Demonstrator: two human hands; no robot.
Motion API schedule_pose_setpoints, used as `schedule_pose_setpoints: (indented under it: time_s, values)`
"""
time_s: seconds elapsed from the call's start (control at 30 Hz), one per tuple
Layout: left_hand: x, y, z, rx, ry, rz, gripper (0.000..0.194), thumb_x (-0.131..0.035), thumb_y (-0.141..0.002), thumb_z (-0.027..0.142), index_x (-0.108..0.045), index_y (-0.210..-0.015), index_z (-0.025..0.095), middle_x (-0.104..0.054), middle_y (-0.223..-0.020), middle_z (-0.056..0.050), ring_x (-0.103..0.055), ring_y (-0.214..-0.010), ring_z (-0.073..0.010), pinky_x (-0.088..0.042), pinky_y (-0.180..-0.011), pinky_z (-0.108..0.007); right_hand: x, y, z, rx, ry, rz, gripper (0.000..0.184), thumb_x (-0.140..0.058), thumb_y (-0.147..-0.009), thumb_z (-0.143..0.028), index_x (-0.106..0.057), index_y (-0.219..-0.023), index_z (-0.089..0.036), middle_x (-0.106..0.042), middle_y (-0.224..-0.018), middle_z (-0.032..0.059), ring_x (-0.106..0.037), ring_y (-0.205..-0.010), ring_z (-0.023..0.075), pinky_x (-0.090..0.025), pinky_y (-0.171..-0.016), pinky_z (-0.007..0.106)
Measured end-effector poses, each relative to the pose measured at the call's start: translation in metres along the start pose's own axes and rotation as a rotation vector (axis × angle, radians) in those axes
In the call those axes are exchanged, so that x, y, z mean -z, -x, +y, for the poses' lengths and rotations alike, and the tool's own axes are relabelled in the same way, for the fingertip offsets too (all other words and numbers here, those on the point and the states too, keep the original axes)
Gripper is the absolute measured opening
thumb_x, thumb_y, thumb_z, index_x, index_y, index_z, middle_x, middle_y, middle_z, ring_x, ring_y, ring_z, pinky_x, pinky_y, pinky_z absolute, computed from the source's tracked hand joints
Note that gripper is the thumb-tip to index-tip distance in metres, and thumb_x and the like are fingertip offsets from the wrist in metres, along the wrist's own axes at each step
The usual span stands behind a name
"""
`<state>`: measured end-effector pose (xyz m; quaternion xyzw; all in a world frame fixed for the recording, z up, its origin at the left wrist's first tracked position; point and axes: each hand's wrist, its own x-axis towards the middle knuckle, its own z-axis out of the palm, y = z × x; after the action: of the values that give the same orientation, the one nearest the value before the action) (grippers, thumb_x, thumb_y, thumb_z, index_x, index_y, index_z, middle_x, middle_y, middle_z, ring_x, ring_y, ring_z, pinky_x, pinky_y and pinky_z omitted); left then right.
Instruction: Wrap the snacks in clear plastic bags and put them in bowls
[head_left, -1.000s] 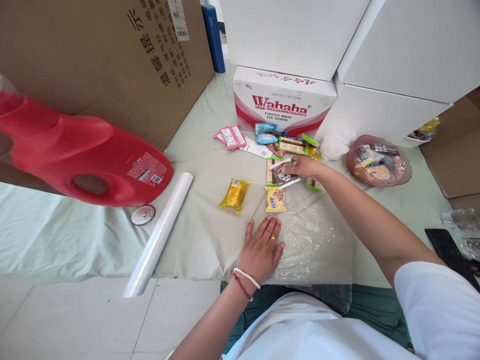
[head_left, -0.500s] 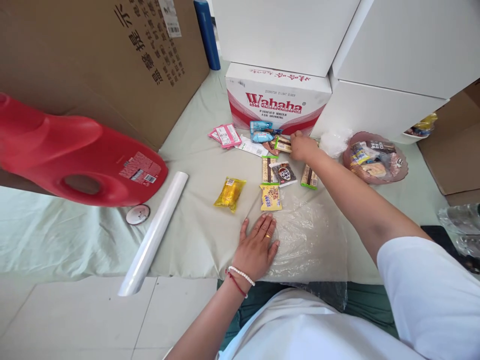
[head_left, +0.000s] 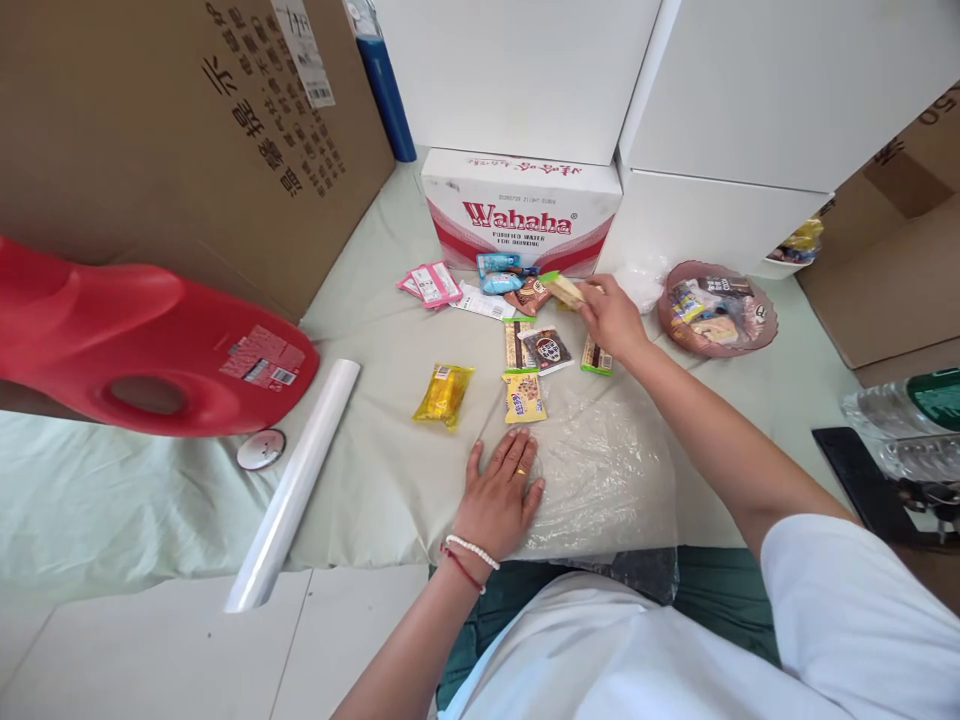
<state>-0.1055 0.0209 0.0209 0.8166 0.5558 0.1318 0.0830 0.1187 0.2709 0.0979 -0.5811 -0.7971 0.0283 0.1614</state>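
Observation:
Between the fingers of my right hand (head_left: 611, 315) is a wrapped snack bar (head_left: 562, 289) with a green end, lifted over the back of the snack group. My left hand (head_left: 499, 490) lies flat, fingers spread, at the left edge of a clear plastic sheet (head_left: 607, 470). Just beyond its fingertips is a yellow snack packet (head_left: 523, 397). Behind that, a dark round-printed packet (head_left: 550, 349) overlaps a green-edged bar (head_left: 517, 345). Another green-edged bar (head_left: 597, 356) lies below my right wrist. A shiny yellow packet (head_left: 444, 396) sits apart to the left.
Blue packets (head_left: 499, 275) and pink cards (head_left: 435, 284) lie before a Wahaha carton (head_left: 521, 215). A pink bowl (head_left: 765, 325) of snacks stands right. Leftward are a white roll (head_left: 300, 480), a round badge (head_left: 261, 450) and a red jug (head_left: 165, 340). A black phone (head_left: 847, 470) lies far right.
My right hand let go of the dark packet on the green-edged bar, reached back, and picked up another snack bar. My left hand stays flat. The view has shifted slightly.

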Motion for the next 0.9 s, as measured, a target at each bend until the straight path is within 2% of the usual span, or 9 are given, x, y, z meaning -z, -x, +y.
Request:
schedule_pose_setpoints:
  time_s: [0.1,0.17,0.3,0.47,0.57,0.63,0.7,0.8,0.9]
  values:
    - [0.0,0.0,0.0,0.005,0.015,-0.009,0.055,-0.038,-0.106,0.042,-0.044,-0.156,0.02,-0.045,-0.163,-0.011,-0.04,-0.153,-0.0247,-0.016,-0.129,-0.057,0.02,0.022,0.02,-0.217,0.036,0.041,0.041,-0.039,-0.102,-0.032,-0.07,-0.121,-0.013,-0.068,-0.114,0.0163,-0.063,-0.106,0.0286,-0.049,-0.09,0.036]
    - [0.0,0.0,0.0,0.005,0.017,-0.007,0.056,-0.039,-0.106,0.042,-0.044,-0.157,0.02,-0.045,-0.162,-0.011,-0.041,-0.152,-0.0253,-0.016,-0.129,-0.057,0.03,0.033,0.031,-0.364,0.099,-0.035,0.038,-0.042,-0.099,-0.032,-0.073,-0.107,-0.012,-0.07,-0.101,0.0177,-0.065,-0.099,0.0306,-0.049,-0.086,0.037]
    - [-0.001,0.0,-0.001,-0.004,-0.006,0.01,0.056,-0.041,-0.105,0.04,-0.042,-0.158,0.023,-0.048,-0.161,-0.012,-0.042,-0.151,-0.0268,-0.017,-0.129,-0.057,0.025,0.048,0.024,-0.469,0.126,-0.244,0.039,-0.048,-0.099,-0.036,-0.074,-0.111,-0.01,-0.071,-0.111,0.0229,-0.068,-0.101,0.0345,-0.05,-0.085,0.038]
    - [-0.004,0.001,-0.002,-0.026,-0.054,0.008,0.056,-0.04,-0.106,0.039,-0.041,-0.158,0.022,-0.044,-0.163,-0.012,-0.041,-0.152,-0.0266,-0.016,-0.128,-0.057,-0.007,0.045,-0.016,-0.46,0.03,-0.315,0.059,-0.051,-0.1,-0.053,-0.056,-0.141,-0.011,-0.054,-0.142,0.0254,-0.067,-0.113,0.0354,-0.052,-0.096,0.042]
    - [-0.005,0.001,-0.003,-0.034,-0.078,-0.001,0.055,-0.039,-0.106,0.039,-0.041,-0.158,0.019,-0.043,-0.164,-0.011,-0.041,-0.152,-0.0268,-0.017,-0.127,-0.058,-0.02,0.039,-0.026,-0.497,0.049,-0.298,0.072,-0.06,-0.096,-0.054,-0.045,-0.152,-0.011,-0.044,-0.151,0.0286,-0.065,-0.119,0.0363,-0.052,-0.099,0.044]
    - [-0.005,0.0,-0.003,-0.037,-0.085,-0.002,0.056,-0.039,-0.106,0.039,-0.041,-0.158,0.018,-0.043,-0.163,-0.012,-0.042,-0.152,-0.027,-0.019,-0.127,-0.059,-0.022,0.037,-0.024,-0.538,0.076,-0.294,0.078,-0.065,-0.093,-0.049,-0.039,-0.155,-0.01,-0.049,-0.146,0.0295,-0.063,-0.122,0.0372,-0.052,-0.098,0.045]
    - [-0.005,0.0,-0.003,-0.038,-0.084,0.001,0.056,-0.04,-0.106,0.039,-0.042,-0.158,0.02,-0.044,-0.163,-0.012,-0.043,-0.151,-0.0273,-0.02,-0.127,-0.059,-0.021,0.039,-0.017,-0.536,0.086,-0.323,0.073,-0.066,-0.092,-0.039,-0.04,-0.154,-0.012,-0.056,-0.138,0.0272,-0.062,-0.122,0.0369,-0.052,-0.097,0.045]
    - [-0.004,0.0,-0.002,-0.034,-0.077,0.01,0.057,-0.04,-0.105,0.039,-0.041,-0.159,0.022,-0.046,-0.162,-0.012,-0.044,-0.15,-0.0281,-0.022,-0.127,-0.059,-0.013,0.049,0.0,-0.44,0.109,-0.373,0.066,-0.063,-0.089,-0.022,-0.043,-0.151,-0.017,-0.061,-0.135,0.0226,-0.063,-0.121,0.0347,-0.051,-0.095,0.042]
    - [-0.004,0.0,-0.002,-0.034,-0.065,0.015,0.057,-0.04,-0.105,0.039,-0.039,-0.16,0.023,-0.046,-0.161,-0.013,-0.044,-0.151,-0.0283,-0.02,-0.127,-0.059,-0.001,0.064,0.024,-0.339,0.129,-0.428,0.059,-0.063,-0.088,-0.019,-0.048,-0.145,-0.018,-0.065,-0.131,0.0191,-0.064,-0.118,0.0322,-0.05,-0.092,0.038]
